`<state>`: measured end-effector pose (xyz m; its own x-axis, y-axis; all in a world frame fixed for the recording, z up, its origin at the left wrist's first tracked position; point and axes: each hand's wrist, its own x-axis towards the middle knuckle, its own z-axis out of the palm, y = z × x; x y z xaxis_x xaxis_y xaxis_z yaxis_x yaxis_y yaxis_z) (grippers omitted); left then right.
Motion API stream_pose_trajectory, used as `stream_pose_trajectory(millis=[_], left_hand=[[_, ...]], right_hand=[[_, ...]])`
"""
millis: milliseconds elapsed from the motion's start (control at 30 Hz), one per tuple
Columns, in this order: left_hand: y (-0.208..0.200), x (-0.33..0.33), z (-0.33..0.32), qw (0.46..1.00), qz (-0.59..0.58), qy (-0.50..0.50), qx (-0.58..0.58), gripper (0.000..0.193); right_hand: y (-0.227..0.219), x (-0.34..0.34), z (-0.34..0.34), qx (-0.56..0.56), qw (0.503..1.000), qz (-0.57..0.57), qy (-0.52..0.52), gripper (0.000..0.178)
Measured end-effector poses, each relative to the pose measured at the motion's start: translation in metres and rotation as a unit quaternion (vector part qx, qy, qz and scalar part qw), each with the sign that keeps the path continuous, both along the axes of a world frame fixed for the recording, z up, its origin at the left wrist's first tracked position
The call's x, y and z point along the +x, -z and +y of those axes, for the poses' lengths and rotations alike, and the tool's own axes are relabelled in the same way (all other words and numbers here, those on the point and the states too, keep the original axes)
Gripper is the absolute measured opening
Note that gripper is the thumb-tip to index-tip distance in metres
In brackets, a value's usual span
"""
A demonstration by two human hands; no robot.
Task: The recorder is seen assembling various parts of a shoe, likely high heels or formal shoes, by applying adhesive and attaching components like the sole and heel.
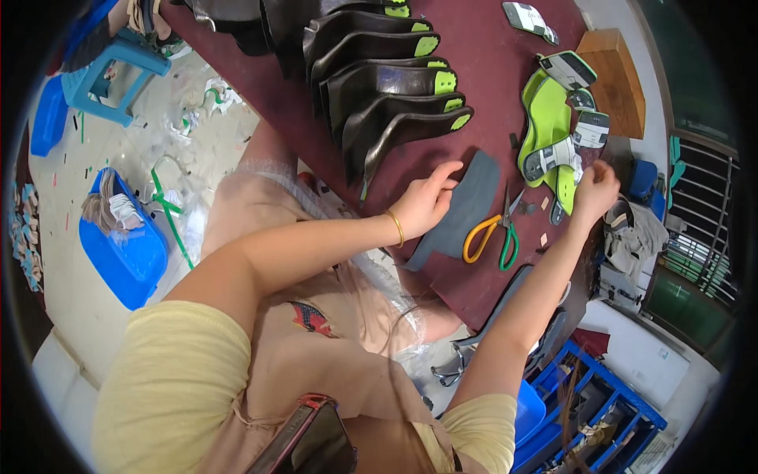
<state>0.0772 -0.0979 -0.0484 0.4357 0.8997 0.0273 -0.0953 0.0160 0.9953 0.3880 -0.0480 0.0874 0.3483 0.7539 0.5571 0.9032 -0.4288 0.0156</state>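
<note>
My left hand is over the near part of the table, its index finger stretched out and the others loosely bent, with nothing visible in it. Beside its fingertips lies a flat dark grey sheet piece. Scissors with one orange and one green handle lie between my hands, blades apart. My right hand is closed at the near end of a heap of lime green sole pieces and grey-white straps. Its fingertips are bent together; what they pinch is too small to make out.
Black moulded pieces with lime green ends stand in a row on the dark red table. A wooden box is at the far right. On the littered floor are a blue bin and a blue stool. A phone rests against my front.
</note>
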Motion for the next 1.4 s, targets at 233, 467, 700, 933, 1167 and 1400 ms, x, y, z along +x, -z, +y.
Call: stream_pose_trajectory(millis=[233,467,700,933,1167,1400], left_hand=[[0.0,0.002,-0.005,1.0,-0.014,0.009,0.011,0.05],[0.002,0.006,-0.005,0.999,-0.013,-0.017,0.048,0.051],[0.0,0.004,-0.001,0.979,-0.015,-0.102,0.174,0.049],[-0.086,-0.056,-0.055,0.824,-0.276,0.435,-0.237,0.064],[-0.083,-0.104,-0.081,0.841,-0.194,0.429,-0.267,0.09],[-0.084,-0.118,-0.08,0.862,-0.188,0.417,-0.217,0.091]], right_hand=[[-0.017,-0.042,0.141,0.003,0.999,-0.053,-0.009,0.058],[-0.121,-0.062,0.164,0.41,0.503,0.612,-0.452,0.037],[-0.138,-0.166,-0.059,0.25,0.732,0.566,-0.286,0.023],[-0.028,-0.241,-0.192,0.29,0.631,0.708,-0.131,0.025],[-0.007,-0.264,-0.231,0.269,0.644,0.708,-0.104,0.051],[-0.012,-0.284,-0.238,0.162,0.729,0.652,-0.13,0.025]])
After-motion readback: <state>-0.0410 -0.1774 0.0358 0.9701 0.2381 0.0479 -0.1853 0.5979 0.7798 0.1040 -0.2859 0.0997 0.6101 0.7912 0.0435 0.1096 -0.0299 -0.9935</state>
